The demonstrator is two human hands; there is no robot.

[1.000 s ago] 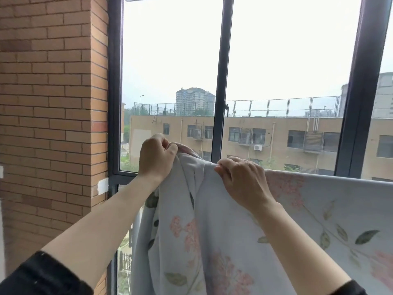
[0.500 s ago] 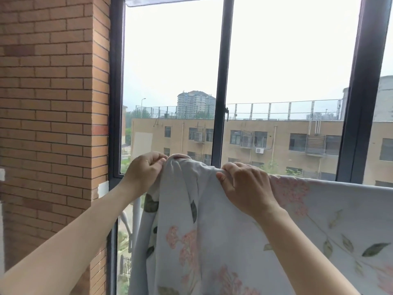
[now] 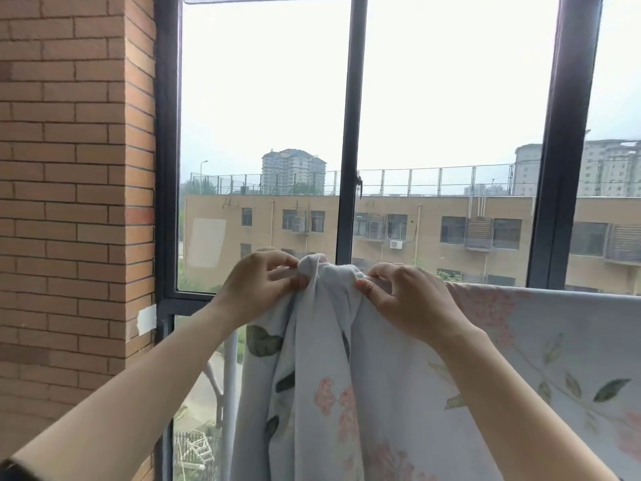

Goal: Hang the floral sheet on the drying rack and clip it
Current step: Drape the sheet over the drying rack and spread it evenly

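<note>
The floral sheet [image 3: 399, 394] is draped over the top rail of the drying rack [image 3: 229, 369]. Only a white upright of the rack shows, at about 7 o'clock from the hands, and the rail itself is hidden under the cloth. The sheet fills the view from 6 o'clock round to 3 o'clock, lying flat along the rail on the right and crumpled into a raised peak at its left end. Both hands work that peak. The left hand [image 3: 263, 286] pinches the bunched corner from the 9 o'clock side with thumb and curled fingers, and the right hand [image 3: 406, 300] pinches it from the 3 o'clock side, so each holds fabric and the two are close together. No clip is in sight, so I judge that clipping is yet to come. The likely trouble is the bunch itself: a clip set over it would grip thick, uneven folds and could slip or pop off. A hard tug to the left could also drag the hanging weight off the end of the rail, towards the window frame [image 3: 347, 133]. Compared with half a second earlier, the left hand has come in from the sheet's outer edge, the gap between the hands has narrowed, and the fabric between them now stands up in a tighter hump.
</note>
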